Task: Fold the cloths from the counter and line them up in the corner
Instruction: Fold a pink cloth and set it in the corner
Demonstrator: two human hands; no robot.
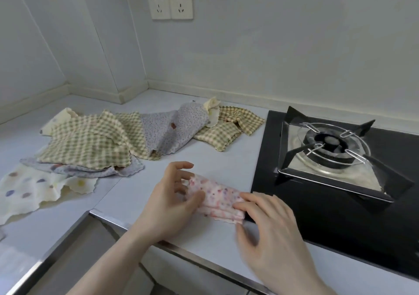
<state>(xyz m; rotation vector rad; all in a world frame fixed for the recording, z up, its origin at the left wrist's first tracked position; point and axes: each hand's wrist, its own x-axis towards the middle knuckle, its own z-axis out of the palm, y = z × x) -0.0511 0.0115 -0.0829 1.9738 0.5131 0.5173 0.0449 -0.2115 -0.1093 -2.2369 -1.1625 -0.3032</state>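
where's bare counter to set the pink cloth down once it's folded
Bare counter lies in the back corner behind the cloth pile, and between the pile and the stove. The left side is crowded with loose cloths.

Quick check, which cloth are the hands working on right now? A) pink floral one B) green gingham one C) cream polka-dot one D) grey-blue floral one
A: both the left hand and right hand are on the folded pink floral cloth at the counter's front edge beside the gas stove; the green gingham cloth, cream polka-dot cloth and grey-blue floral cloth lie untouched behind.
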